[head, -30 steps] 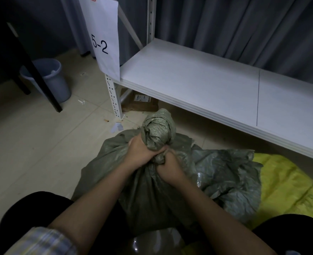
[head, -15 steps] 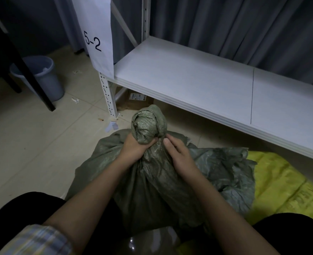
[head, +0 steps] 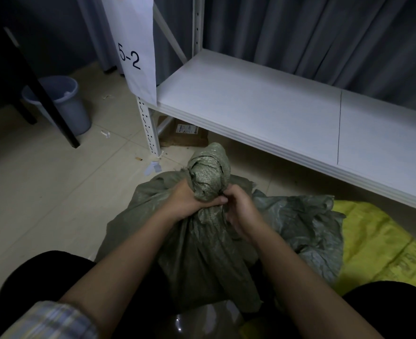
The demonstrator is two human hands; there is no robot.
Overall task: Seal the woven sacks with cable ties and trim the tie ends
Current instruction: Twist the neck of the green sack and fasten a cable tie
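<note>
A dark green woven sack (head: 202,241) stands on the tiled floor (head: 43,192) at the centre of the frame, its mouth gathered into a bunched neck (head: 208,176) that rises just above the person's hands. The left hand (head: 186,201) wraps the neck from the left, fingers curled tightly round the gathered fabric. The right hand (head: 241,211) closes in from the right, its fingers (head: 223,195) curled and pinching at the neck beside the left thumb; whether a cable tie sits between them cannot be told in the dim light. Both forearms reach in from the bottom of the frame, a plaid sleeve (head: 48,319) showing at lower left. A second, yellow sack (head: 378,245) lies flat on the floor at lower right, partly under the green one. A white metal shelf (head: 263,111) crosses the upper right, with a paper sign (head: 136,47) marked "5-2" hanging at its corner post and a cardboard box (head: 185,133) beneath it. A blue-grey bucket (head: 65,104) stands at upper left behind a dark furniture leg (head: 45,94), and grey curtains (head: 324,33) fill the background.
</note>
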